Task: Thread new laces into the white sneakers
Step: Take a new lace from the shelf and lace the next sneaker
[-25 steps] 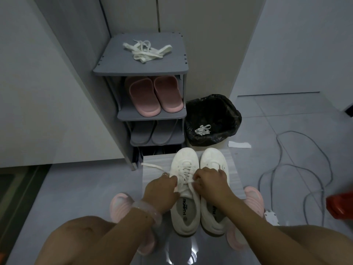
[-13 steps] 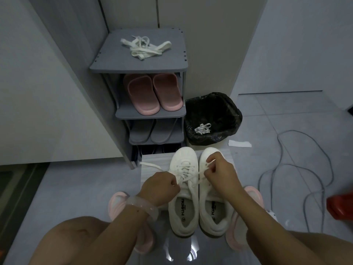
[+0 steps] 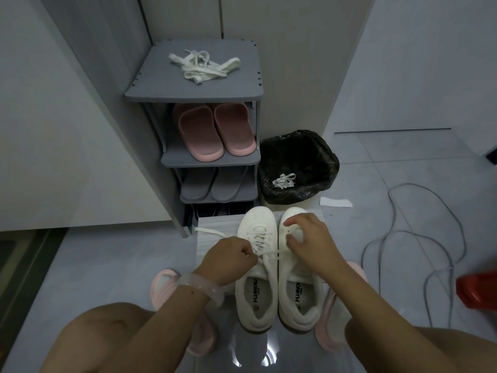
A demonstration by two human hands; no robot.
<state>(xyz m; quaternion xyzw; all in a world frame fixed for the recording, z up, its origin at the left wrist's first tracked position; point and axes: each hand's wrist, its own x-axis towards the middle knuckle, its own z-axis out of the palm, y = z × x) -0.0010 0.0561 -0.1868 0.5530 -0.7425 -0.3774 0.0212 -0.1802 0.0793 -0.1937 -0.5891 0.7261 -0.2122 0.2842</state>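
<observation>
Head view shows us two white sneakers side by side on a gray mat (image 3: 215,224) on the floor. We see the left sneaker (image 3: 256,267) with a white lace (image 3: 265,243) crossed through its holes. We see the right sneaker (image 3: 297,281) just beside it, touching it.

Our left hand (image 3: 228,255) is curled up and pinches one end of the lace at the left sneaker. Our left wrist has a clear band (image 3: 200,288) on it. Another part of the lace lies loose on the mat, to the left of the sneaker. Our right hand (image 3: 312,238) sits over the front of the right sneaker with its fingers bent. A bit of lace runs across toward it, but we cannot tell if it holds the lace.

Behind the sneakers stands a gray shoe rack (image 3: 193,87). On its top shelf lies a pile of white laces (image 3: 203,67). One shelf down we see pink slippers (image 3: 215,130), and under them gray slippers (image 3: 212,184). Next to the rack is a bin (image 3: 298,146) with a black bag, and an old lace (image 3: 283,180) lies inside it. A gray cord (image 3: 419,238) loops on the floor at the right, and a red thing (image 3: 478,290) is at the edge. Our feet wear pink shoes (image 3: 164,285), one on each side of the sneakers.
</observation>
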